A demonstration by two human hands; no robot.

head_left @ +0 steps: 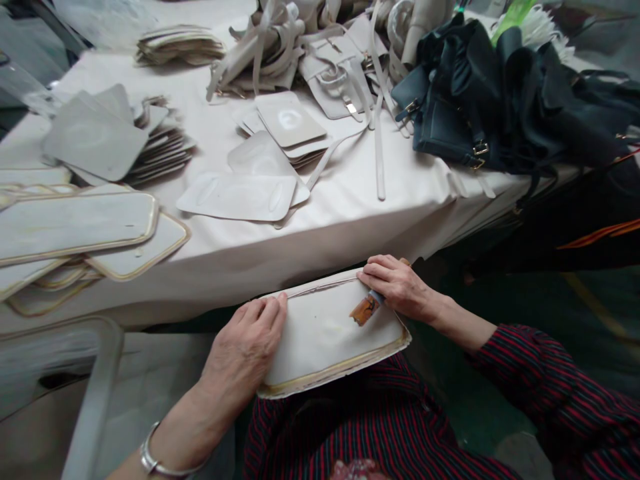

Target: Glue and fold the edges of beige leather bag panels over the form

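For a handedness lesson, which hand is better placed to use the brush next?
Probably the right hand: it holds the brush, its head above the pale panel. The left hand holds the panel's left side.

Between left hand (253, 333) and right hand (397, 287) the panel (320, 337) is off-white, yellowish-edged, the brush (365, 309) under the right orange-brown, the sleeve (540, 373) behind it red-striped black.
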